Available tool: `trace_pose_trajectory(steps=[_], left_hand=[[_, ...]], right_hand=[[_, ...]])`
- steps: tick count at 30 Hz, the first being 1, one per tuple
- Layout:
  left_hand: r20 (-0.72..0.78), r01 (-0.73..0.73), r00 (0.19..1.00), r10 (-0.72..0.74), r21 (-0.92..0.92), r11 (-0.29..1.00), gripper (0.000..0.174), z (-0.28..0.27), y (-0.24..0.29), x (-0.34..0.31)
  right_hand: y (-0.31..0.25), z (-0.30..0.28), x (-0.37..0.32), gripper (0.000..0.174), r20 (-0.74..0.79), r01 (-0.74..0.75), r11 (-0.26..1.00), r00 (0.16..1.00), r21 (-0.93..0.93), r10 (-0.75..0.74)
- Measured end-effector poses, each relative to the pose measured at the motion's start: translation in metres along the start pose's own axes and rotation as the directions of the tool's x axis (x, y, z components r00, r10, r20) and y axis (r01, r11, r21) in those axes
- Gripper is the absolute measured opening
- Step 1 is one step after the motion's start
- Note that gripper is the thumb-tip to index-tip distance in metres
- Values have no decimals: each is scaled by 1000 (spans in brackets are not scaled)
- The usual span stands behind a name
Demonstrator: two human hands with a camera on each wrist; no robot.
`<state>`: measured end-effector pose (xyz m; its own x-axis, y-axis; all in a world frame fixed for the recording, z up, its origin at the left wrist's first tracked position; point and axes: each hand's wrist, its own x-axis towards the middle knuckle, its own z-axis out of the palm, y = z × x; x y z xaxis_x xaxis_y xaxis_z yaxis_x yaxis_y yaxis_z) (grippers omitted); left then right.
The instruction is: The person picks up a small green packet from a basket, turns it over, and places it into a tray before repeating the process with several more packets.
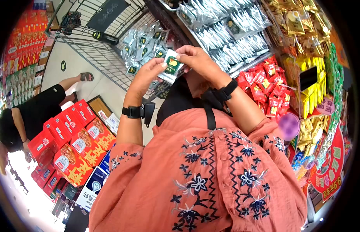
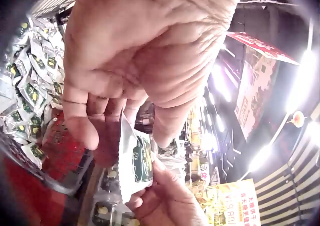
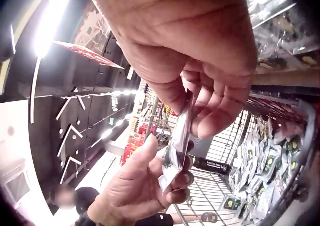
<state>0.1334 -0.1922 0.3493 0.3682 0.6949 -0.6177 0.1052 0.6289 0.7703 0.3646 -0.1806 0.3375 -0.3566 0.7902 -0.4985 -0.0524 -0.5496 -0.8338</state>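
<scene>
A small silver snack packet (image 1: 172, 66) with a green label and a yellow picture is held up between both hands, in front of the body. My left hand (image 1: 146, 74) pinches its left edge between thumb and fingers. At the upper right edge, the thumb and fingers of my right hand (image 1: 198, 61) pinch it too. The left wrist view shows the packet (image 2: 135, 161) nearly edge-on, and so does the right wrist view (image 3: 177, 146). Just beyond the hands lies a heap of similar packets (image 1: 143, 48) in a wire shopping cart.
The wire cart (image 1: 98, 63) stands ahead to the left, a black bottle (image 1: 105, 38) in it. Trays of silver packets (image 1: 236, 29) and red packets (image 1: 267, 83) are on the right. Red boxes (image 1: 77, 135) are stacked at left, near a person in black (image 1: 36, 108).
</scene>
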Motion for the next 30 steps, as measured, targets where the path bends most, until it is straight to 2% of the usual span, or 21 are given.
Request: trace_pose_trajectory(steps=[1,4,7,9,12,16,19,20,23,24,27,30], left_hand=[[3,-22,1000,22,61,998,37,4,3,-2],[58,-47,997,44,57,997,33,12,5,-2],[-111,-143,985,129,-132,981,32,41,6,1],[-101,-192,980,171,-265,945,31,59,7,11],[-66,-217,976,210,-435,874,31,85,14,21],[6,-187,976,218,-490,851,24,113,28,38],[87,-152,975,203,-404,902,24,130,37,49],[47,-184,978,204,-278,943,31,131,32,61],[-187,-326,922,339,98,940,38,154,44,67],[-195,-457,842,503,238,857,44,156,43,75],[-17,-458,878,479,266,848,47,162,42,86],[45,-471,879,475,244,848,53,171,41,102]], right_hand=[[-1,-2,-4,24,3,14,1000,1000,8,-14],[-9,-4,-20,29,-69,61,994,996,89,-55],[-13,-11,-29,36,-101,133,975,988,176,-116],[-15,-17,-38,35,-96,133,980,988,148,-120],[-21,-32,-57,33,-165,132,980,980,147,-107],[-22,-51,-76,24,-266,142,976,959,167,-94],[-16,-71,-80,21,-351,222,965,922,137,-162],[-15,-79,-81,20,-404,241,968,894,68,-194],[-10,-99,-79,17,-550,276,937,758,-215,-350],[-13,-104,-79,17,-568,274,917,721,-291,-396],[-16,-110,-78,14,-597,217,857,637,-467,-487],[-17,-118,-70,13,-538,161,725,567,-670,-624]])
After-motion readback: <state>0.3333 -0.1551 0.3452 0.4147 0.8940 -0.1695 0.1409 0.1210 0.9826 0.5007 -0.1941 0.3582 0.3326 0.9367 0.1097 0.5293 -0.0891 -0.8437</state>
